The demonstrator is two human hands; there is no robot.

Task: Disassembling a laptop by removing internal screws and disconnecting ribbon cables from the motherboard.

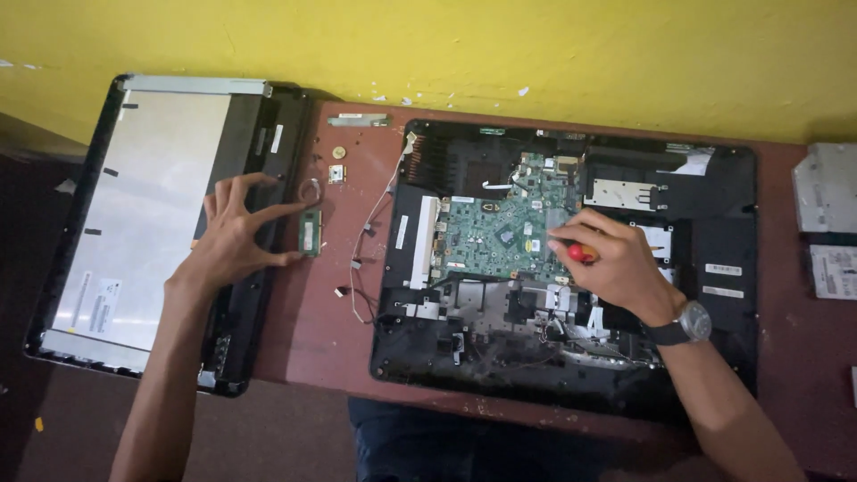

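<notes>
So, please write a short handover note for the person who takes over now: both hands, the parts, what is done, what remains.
Left hand: open, fingers spread, resting on the edge of the removed display panel; fingertips beside a small memory module on the table.
Right hand: grips a red-handled screwdriver over the green mainboard.
Done: the black chassis lies open, panel set aside at left.
Left: the mainboard sits in the chassis; a loose cable lies between.
</notes>
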